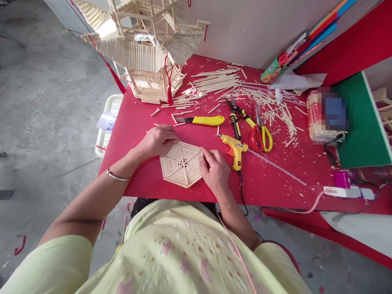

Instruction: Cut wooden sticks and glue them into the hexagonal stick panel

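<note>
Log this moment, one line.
left hand: at stick panel, upper left | right hand: at panel, right side | glue gun: on table

On the worktop [269, 188], the stick panel [183, 165] lies near the front edge, between the left hand [159, 141] and the right hand [217, 169]. The glue gun [236, 148] lies just right of the panel. Behind the panel is the knife [208, 120]; right of that, the pliers [235, 125], then the scissors [260, 123]. Loose sticks [217, 81] lie behind these tools, right of the stick model [137, 57].
</note>
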The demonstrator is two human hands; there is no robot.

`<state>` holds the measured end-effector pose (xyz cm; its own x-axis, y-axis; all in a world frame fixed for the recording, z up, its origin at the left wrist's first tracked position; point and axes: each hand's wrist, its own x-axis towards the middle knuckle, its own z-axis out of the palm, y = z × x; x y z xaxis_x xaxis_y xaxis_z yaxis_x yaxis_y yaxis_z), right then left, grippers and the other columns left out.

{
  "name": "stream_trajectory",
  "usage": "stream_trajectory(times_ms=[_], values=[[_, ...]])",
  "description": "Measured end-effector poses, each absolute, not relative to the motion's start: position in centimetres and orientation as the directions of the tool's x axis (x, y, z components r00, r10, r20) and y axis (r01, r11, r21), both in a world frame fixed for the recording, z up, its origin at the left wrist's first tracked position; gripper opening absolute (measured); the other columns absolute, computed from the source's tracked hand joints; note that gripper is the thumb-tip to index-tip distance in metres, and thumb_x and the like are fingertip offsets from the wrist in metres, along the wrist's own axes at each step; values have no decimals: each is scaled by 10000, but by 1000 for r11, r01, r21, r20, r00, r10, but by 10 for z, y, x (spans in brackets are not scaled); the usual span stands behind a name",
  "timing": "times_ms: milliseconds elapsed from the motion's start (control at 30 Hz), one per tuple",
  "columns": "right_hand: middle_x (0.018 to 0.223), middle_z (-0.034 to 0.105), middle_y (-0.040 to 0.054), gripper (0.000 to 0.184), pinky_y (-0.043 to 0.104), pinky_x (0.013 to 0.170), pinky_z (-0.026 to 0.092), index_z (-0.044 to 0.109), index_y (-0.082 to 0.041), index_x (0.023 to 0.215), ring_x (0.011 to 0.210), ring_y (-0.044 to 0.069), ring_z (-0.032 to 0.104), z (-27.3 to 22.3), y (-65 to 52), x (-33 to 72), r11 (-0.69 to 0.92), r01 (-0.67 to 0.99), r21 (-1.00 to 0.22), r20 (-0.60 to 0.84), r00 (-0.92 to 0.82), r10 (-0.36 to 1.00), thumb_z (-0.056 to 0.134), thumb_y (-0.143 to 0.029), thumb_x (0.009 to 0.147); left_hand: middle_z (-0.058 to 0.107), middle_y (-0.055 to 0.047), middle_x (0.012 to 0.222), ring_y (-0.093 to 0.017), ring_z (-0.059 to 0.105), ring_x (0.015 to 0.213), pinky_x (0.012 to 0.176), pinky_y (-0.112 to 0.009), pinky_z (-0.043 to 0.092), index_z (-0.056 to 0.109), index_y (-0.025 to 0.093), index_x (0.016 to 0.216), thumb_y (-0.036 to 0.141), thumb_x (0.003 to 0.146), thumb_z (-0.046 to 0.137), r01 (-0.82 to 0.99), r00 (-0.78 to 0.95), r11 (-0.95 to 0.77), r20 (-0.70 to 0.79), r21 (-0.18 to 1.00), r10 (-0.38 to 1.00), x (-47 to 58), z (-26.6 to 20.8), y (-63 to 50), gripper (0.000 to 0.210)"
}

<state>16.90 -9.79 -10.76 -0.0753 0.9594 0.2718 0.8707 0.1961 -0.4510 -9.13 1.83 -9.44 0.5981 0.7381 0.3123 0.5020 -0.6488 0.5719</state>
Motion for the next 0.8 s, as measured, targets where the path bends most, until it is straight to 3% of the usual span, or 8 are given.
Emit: stream_trajectory(times_ms=[800], values=[[1144, 725, 70, 381, 301, 864, 531, 697, -257, 1411, 1038, 204, 693, -107, -98, 169, 189, 879, -439, 261, -76, 962, 559, -318, 1061, 749, -86, 937, -221, 690, 901, 764, -319, 507, 811, 203, 948, 267, 992, 558, 515, 634, -645, 255, 565, 730, -95, -100, 25, 265]])
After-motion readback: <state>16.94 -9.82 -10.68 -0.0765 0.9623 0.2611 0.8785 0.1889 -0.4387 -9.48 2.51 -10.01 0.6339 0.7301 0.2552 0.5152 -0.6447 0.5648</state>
